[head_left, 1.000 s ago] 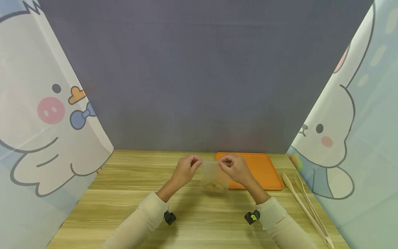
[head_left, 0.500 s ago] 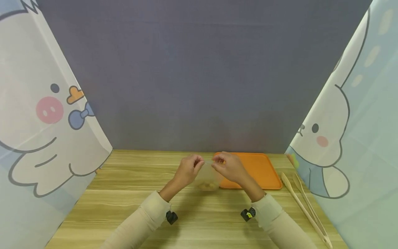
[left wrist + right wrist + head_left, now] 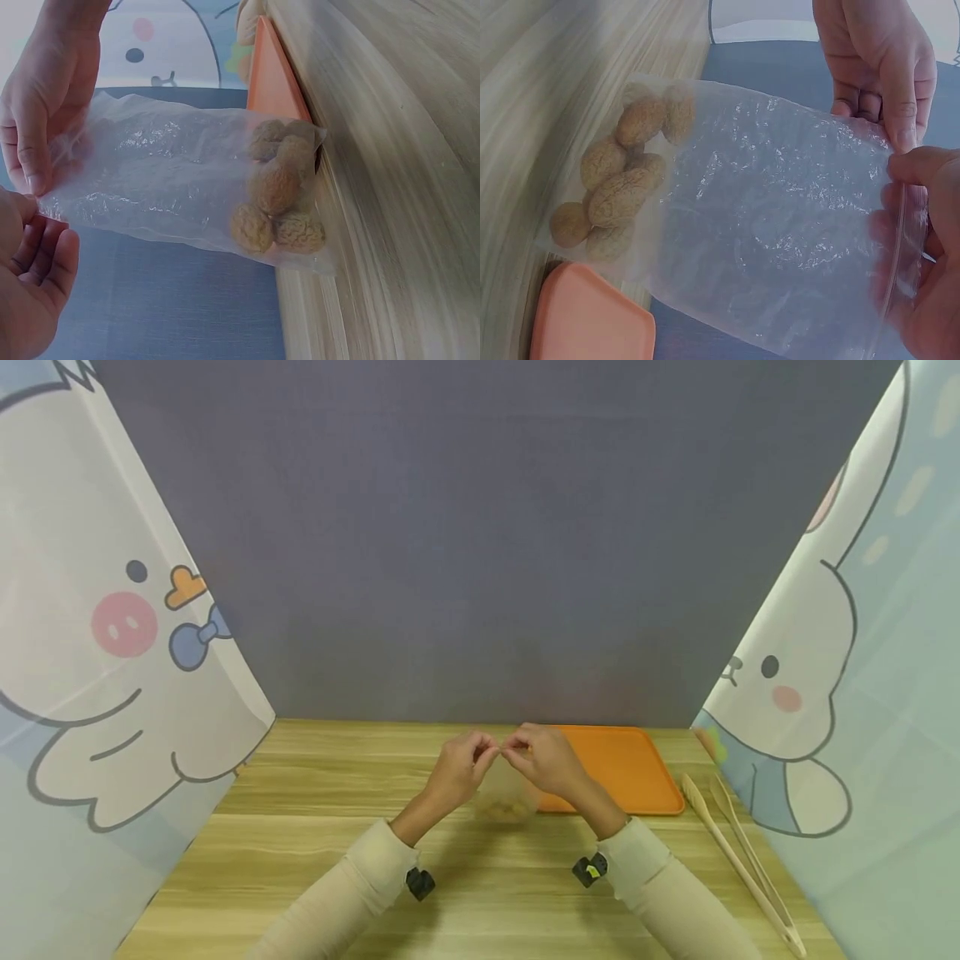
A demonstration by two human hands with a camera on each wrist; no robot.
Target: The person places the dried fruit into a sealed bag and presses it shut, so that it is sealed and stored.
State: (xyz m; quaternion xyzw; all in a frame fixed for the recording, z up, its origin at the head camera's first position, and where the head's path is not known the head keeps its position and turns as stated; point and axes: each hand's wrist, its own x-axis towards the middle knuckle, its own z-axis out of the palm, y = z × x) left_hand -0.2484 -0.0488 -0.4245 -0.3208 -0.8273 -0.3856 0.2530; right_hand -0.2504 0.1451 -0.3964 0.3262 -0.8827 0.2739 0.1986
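Note:
A clear zip bag point(image 3: 765, 202) hangs from both hands above the table. Several walnuts point(image 3: 274, 187) have gathered at its bottom, and the upper part is filmy and slack. My left hand point(image 3: 459, 768) pinches the bag's top edge between thumb and forefinger. On that same edge my right hand point(image 3: 547, 764) pinches with thumb and forefinger, its fingertips right up against the left hand's. In the right wrist view, the zip strip point(image 3: 898, 255) runs down past the right thumb, with fingers behind the film.
An orange tray point(image 3: 618, 768) lies at the back right of the wooden table point(image 3: 300, 860), partly behind the right hand. Long wooden tongs point(image 3: 742, 860) lie along the right edge. A grey panel point(image 3: 480, 543) closes off the back, with cartoon-printed panels at both sides.
My right hand has moved left along the bag's top edge until its fingertips meet the left hand's. The left hand has shifted slightly right, still pinching the bag.

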